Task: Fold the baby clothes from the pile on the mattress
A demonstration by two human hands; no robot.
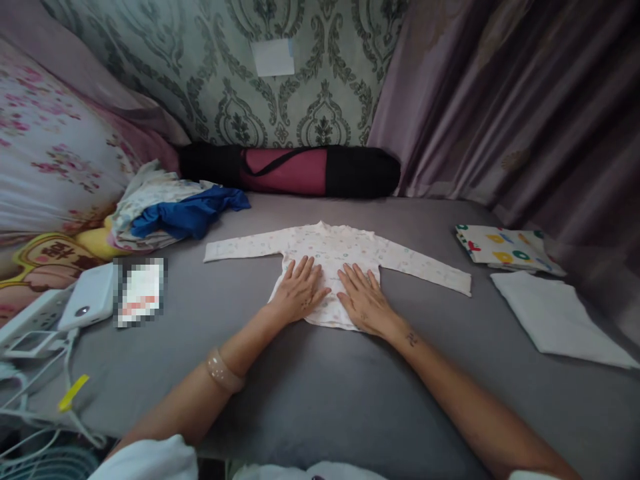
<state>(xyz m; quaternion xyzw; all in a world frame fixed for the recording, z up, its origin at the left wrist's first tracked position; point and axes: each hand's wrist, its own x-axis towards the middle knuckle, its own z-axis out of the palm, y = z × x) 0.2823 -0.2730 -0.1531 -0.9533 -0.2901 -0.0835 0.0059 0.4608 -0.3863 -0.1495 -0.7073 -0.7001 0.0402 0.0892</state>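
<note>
A small white long-sleeved shirt (330, 243) with a faint print lies spread on the grey sheet (310, 393), its sleeves stretched out to both sides and its collar pointing away from me. My left hand (303, 288) rests flat on the left half of its body, fingers apart. On the right half, my right hand (364, 297) also lies flat with spread fingers. Both palms touch the cloth, and neither hand grips it. Parts of the shirt's lower body and side edges are covered by my hands.
At the left lies a heap of clothes (175, 207) with a blue piece on it. Nearer are a white power bank (90, 297), a power strip (35, 313) and cables. Folded printed cloth (510, 248) and folded white cloth (560, 317) lie right. A black-and-maroon bag (285, 171) lies along the wall.
</note>
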